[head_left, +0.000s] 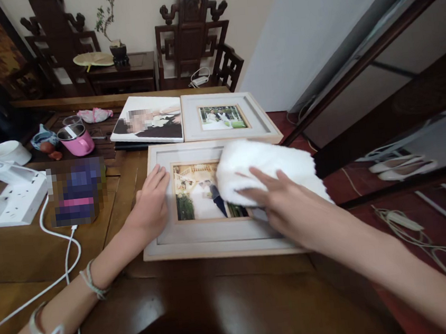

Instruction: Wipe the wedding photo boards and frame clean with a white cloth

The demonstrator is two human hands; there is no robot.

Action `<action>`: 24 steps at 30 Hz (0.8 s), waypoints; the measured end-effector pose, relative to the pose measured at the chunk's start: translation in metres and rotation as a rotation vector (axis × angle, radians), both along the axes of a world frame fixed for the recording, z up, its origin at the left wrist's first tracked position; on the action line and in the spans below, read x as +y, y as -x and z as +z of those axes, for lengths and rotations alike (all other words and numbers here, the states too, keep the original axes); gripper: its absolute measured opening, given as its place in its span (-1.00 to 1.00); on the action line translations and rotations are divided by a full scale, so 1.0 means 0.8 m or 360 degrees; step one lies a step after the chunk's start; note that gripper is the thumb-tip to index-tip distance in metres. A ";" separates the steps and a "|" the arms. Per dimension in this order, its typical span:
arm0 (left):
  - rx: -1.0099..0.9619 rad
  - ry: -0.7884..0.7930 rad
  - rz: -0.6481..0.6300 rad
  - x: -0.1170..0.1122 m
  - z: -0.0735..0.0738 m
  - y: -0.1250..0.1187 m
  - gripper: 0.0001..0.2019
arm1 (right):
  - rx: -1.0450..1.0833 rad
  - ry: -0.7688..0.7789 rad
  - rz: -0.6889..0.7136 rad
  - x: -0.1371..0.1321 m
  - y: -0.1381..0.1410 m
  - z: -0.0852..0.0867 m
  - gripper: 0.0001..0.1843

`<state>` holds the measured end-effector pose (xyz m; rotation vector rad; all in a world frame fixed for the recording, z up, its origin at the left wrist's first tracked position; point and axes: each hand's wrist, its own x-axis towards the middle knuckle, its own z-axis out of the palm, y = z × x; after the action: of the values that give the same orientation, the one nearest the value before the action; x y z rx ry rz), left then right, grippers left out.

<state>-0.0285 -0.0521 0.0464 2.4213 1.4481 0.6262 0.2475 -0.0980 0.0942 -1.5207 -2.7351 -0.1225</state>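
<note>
A picture frame [210, 240] with a pale wooden border and a wide light mat lies flat on the wooden table, a wedding photo [198, 196] in its middle. My left hand [151, 198] grips the frame's left edge, fingers curled over the border. Under my right hand [282, 198] is a fluffy white cloth [270, 159], held against the frame's right half. The cloth covers the right part of the photo and hangs past the frame's right side. My right thumb is hidden.
Behind lie a second framed photo [257, 113] and a white photo panel [123, 129]. To the left are a pink mug [79, 143], a white power strip [21, 196], a blurred-out phone-like object [78, 195] and a white cable [68, 265]. The table's right edge drops to a red floor.
</note>
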 end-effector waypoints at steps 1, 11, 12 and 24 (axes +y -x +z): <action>0.0013 0.0011 -0.0002 0.001 0.000 0.001 -0.37 | -0.0004 -0.0021 -0.0064 0.020 0.006 -0.003 -0.31; 0.0021 0.0023 0.0010 0.007 -0.001 -0.002 -0.39 | -0.0241 -0.0071 -0.0031 0.042 0.027 -0.013 -0.34; 0.0020 0.0025 0.0018 0.006 0.000 -0.004 -0.39 | -0.0230 -0.0028 0.0029 0.023 0.024 -0.012 -0.34; -0.0018 0.0009 -0.0021 0.003 0.002 -0.001 -0.40 | 0.0033 0.0060 0.0241 -0.047 0.027 -0.006 -0.33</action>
<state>-0.0278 -0.0493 0.0478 2.4172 1.4263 0.6309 0.2263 -0.1357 0.0895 -1.3085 -2.8388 -0.0534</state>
